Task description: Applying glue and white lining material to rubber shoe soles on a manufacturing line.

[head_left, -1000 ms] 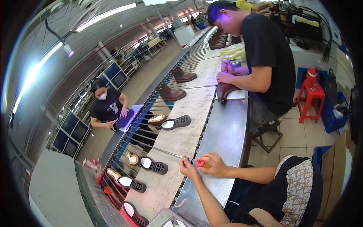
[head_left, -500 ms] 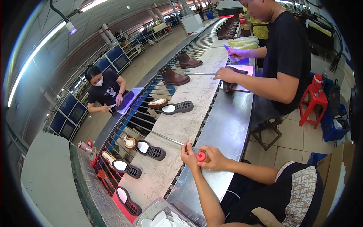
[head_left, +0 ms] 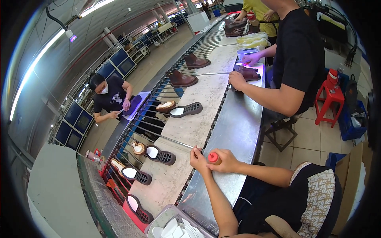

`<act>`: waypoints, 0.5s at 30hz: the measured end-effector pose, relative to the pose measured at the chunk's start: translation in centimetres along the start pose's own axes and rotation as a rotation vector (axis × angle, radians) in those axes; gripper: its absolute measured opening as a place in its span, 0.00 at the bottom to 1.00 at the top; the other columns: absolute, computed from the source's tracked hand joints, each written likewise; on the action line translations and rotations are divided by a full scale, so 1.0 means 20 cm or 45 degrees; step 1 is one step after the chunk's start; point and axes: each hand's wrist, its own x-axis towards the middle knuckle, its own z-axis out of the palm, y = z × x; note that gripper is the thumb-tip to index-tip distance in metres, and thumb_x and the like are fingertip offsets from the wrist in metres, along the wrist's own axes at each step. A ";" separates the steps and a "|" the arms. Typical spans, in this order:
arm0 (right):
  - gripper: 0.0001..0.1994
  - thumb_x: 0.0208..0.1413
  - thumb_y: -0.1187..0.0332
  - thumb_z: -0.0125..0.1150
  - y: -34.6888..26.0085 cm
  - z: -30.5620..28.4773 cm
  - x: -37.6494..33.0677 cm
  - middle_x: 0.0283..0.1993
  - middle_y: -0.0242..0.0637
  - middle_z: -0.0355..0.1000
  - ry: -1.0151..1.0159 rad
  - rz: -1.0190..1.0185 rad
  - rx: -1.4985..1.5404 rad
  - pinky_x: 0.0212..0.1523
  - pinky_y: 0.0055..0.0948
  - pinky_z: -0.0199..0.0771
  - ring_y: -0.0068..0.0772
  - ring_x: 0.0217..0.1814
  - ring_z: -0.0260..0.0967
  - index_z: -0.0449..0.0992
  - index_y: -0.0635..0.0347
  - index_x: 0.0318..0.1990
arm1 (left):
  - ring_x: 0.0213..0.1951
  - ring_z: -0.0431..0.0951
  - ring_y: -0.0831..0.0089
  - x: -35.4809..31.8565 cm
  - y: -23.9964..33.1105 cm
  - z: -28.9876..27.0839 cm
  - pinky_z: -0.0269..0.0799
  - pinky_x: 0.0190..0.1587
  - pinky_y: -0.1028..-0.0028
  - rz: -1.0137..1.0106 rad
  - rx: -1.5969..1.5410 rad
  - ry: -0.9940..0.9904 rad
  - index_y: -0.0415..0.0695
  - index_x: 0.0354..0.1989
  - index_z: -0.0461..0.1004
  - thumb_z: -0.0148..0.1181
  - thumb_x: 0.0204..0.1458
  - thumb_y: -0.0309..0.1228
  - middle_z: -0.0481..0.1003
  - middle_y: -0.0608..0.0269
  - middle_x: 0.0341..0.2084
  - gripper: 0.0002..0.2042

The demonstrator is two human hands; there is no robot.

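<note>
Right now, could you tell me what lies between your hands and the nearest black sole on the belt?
In the head view, only bare belt separates the hands from the black sole.

Small orange-red bottle [head_left: 214, 158] in my right hand [head_left: 226, 160], upright, rounded top showing above my fingers, rest hidden by my grip. It sits over the metal bench edge [head_left: 234, 131], just beside the conveyor belt [head_left: 190, 131]. My left hand [head_left: 197, 158] touches it from the belt side.

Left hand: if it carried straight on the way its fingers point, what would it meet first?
The left hand points up and left across the belt. It would probably meet the thin metal rod first, though depth is unclear.
</note>
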 end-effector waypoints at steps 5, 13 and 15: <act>0.22 0.40 0.57 0.68 0.01 0.00 0.02 0.31 0.46 0.72 0.152 0.156 0.018 0.35 0.35 0.71 0.46 0.33 0.72 0.69 0.62 0.37 | 0.26 0.73 0.77 -0.01 0.03 0.01 0.69 0.32 0.78 -0.066 -0.146 0.007 0.34 0.32 0.75 0.57 0.51 0.29 0.75 0.60 0.23 0.08; 0.24 0.40 0.57 0.68 0.02 0.04 0.04 0.35 0.47 0.71 0.036 0.168 0.049 0.38 0.35 0.71 0.46 0.38 0.71 0.67 0.61 0.42 | 0.22 0.71 0.79 -0.02 0.03 -0.01 0.67 0.26 0.79 -0.006 -0.029 0.005 0.35 0.27 0.75 0.63 0.46 0.30 0.74 0.62 0.20 0.09; 0.25 0.41 0.57 0.68 0.02 0.05 0.05 0.37 0.48 0.72 0.008 0.174 0.130 0.40 0.35 0.72 0.46 0.40 0.72 0.67 0.61 0.44 | 0.22 0.71 0.79 -0.01 0.02 -0.02 0.67 0.26 0.79 -0.008 -0.062 -0.019 0.35 0.27 0.75 0.63 0.46 0.29 0.74 0.62 0.20 0.08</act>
